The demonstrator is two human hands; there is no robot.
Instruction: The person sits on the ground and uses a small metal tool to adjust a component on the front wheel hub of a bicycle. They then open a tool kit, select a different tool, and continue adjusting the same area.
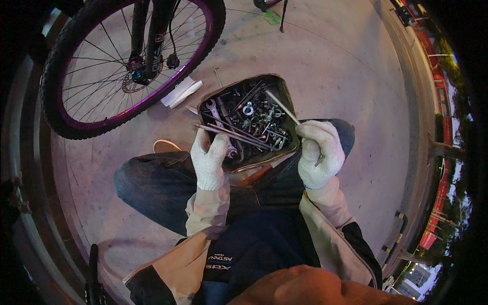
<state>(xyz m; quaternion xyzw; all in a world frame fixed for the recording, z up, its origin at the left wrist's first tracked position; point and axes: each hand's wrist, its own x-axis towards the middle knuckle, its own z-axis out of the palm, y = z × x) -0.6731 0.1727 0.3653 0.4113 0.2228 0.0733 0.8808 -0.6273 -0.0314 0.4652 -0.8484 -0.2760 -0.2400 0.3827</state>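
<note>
Both my hands wear white knit gloves. My left hand [209,156] is at the near left side of an open box [291,101], pinching several thin metal rods [239,135] that slant rightward over its contents. At the box's right side, my right hand [320,152] is closed round a pale, slim metal rod [282,107]. That rod's far tip hangs over the box, pointing away to the left. Inside lie a silver open-ended wrench [214,113], a ring-shaped metal piece [247,110] and many loose bolts and nuts [267,119]. My left fingers partly hide the wrench.
A bicycle front wheel [60,86] with a purple rim stands at the far left. White paper [182,92] lies beside its tyre on the concrete floor [345,61]. My crossed legs [152,178] flank the box. A thin stand leg [283,18] stands at the far edge.
</note>
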